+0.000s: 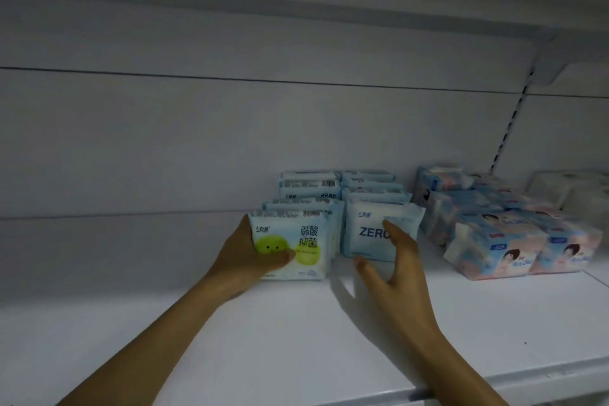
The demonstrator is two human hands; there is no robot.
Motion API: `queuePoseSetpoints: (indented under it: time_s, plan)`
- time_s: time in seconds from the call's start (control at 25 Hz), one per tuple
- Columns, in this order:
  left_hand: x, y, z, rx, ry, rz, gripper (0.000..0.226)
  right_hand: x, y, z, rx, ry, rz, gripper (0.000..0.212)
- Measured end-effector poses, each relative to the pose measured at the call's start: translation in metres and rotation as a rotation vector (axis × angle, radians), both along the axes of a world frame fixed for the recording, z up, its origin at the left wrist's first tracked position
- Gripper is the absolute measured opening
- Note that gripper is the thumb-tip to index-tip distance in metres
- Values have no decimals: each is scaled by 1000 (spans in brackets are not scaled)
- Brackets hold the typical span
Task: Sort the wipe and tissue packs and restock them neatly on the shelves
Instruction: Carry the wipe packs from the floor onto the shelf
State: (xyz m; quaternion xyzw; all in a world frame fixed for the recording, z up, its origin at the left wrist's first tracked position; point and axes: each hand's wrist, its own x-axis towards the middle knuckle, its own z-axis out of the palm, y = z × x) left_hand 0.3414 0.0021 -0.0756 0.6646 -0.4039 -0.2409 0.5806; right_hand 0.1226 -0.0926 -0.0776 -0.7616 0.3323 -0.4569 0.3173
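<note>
On the white shelf [164, 323] stand two rows of light blue wipe packs. My left hand [245, 255] grips the front pack of the left row, the green-dot wipe pack [304, 249], thumb across its face and fingers round its left edge. The right row's front pack, the ZERO wipe pack [369, 231], stands upright beside it. My right hand [395, 260] hovers in front of the ZERO pack with fingers spread and relaxed, fingertips at its face; whether they touch is unclear. More wipe packs [313, 189] stand behind both.
Blue-and-pink tissue packs [494, 241] lie in rows to the right. Pale wrapped packs [573, 188] sit at the far right. A slotted upright [512, 122] runs up the back wall. Bare shelf stretches left of the wipes, and another shelf hangs overhead.
</note>
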Motion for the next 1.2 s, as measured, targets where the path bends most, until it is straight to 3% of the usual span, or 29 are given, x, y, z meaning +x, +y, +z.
queuePoseSetpoints:
  time_s: [0.12, 0.2, 0.28, 0.36, 0.48, 0.64, 0.72, 0.84, 1.0, 1.2]
  plan:
    - [7, -2, -3, -46, 6, 112, 60, -2, -5, 2, 14, 9, -24, 77]
    - [2, -7, -2, 16, -161, 130, 65, 0, -4, 3, 36, 43, -1, 77]
    - [-2, -20, -2, 154, -407, 111, 89, 1, -3, 3, 36, 69, 9, 76]
    - [-6, -35, 0, 238, -481, 68, 103, 0, -3, 3, 46, 63, 16, 76]
    - [-9, -46, -7, 56, -256, -3, 100, -2, -1, 5, 77, 41, 17, 71]
    - [-16, -35, 1, -180, 70, 48, 55, -3, -3, 3, 89, -11, -31, 66]
    - [-14, -35, 2, -171, 43, 26, 44, -4, -4, 2, 95, -12, -38, 64]
    - [-14, -32, 0, -116, -37, -53, 62, -3, -7, -2, 58, 58, -31, 59]
    - [-12, -34, -3, -148, -89, -83, 69, -3, -8, -2, 32, 122, -39, 50]
    - [-16, -35, -2, -145, -124, -58, 58, -3, -8, -2, -2, 129, -51, 47]
